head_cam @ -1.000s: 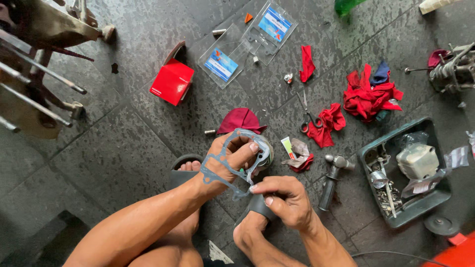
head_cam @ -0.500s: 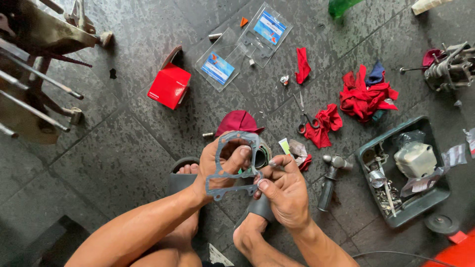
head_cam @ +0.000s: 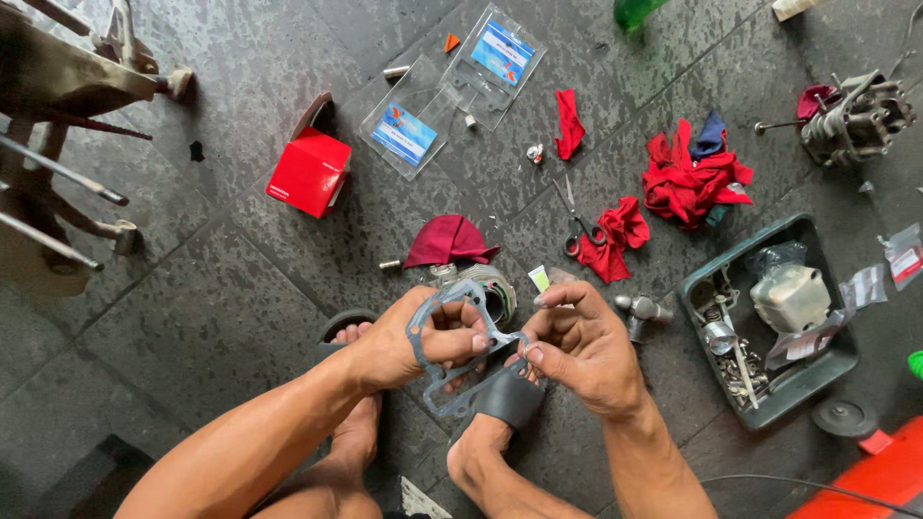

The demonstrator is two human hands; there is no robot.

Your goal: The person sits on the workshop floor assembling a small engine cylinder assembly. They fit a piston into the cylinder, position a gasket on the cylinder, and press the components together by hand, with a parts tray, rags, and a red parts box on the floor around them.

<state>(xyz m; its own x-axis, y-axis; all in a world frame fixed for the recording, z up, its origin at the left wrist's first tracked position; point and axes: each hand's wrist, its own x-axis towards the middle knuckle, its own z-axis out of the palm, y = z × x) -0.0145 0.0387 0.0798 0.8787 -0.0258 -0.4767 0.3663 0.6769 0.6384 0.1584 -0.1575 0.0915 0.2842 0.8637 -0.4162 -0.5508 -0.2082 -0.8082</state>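
Note:
A thin grey gasket point(head_cam: 444, 383) with several holes is held up over my feet. My left hand point(head_cam: 415, 338) grips its upper left part, thumb across the frame. My right hand point(head_cam: 580, 348) pinches its right edge near the middle. Just behind the gasket a round metal engine part point(head_cam: 492, 288) lies on the dark tiled floor, partly hidden by my fingers. My feet in dark sandals point(head_cam: 508, 399) are below the hands.
A red box point(head_cam: 309, 171), clear plastic packets point(head_cam: 444, 88), a maroon cloth point(head_cam: 448, 240), scissors point(head_cam: 580, 227) and red rags point(head_cam: 688, 183) lie beyond. A dark green tray point(head_cam: 835, 358) with metal parts sits at right. A metal frame point(head_cam: 58, 115) stands at left.
The hands have come closer together and lowered slightly; the right hand has moved up from under the gasket to pinch its right edge. The gasket is turned a little.

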